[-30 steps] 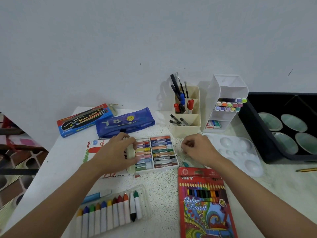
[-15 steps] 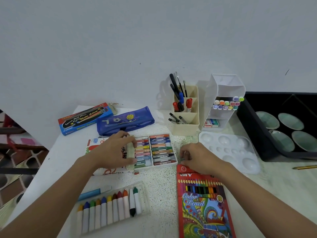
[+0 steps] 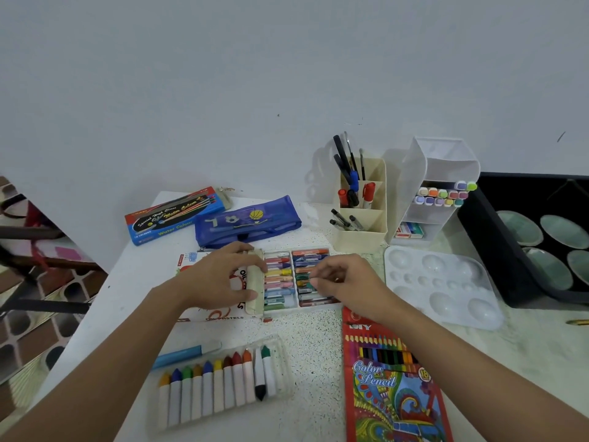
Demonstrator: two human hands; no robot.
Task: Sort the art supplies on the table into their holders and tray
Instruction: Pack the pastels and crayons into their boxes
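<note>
By the tabletop's near edge lie the crayon tray [image 3: 220, 384] and the colour pencil box [image 3: 392, 378]. Mid-tabletop, my left hand [image 3: 220, 279] grips the left end of the oil pastel tray [image 3: 280, 279]. My right hand [image 3: 344, 282] pinches a green pastel [image 3: 307, 284] over its right half. The pen holder [image 3: 360, 218] and marker holder [image 3: 436, 193] stand near the far edge.

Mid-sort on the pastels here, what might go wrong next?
1. The small teal pastel stub pinched by the right hand could slip or snap while being seated among the packed sticks in the white plastic pastel tray.
2. The left hand grips only the cream cardboard flap beside it, so the tray may shift.
</note>
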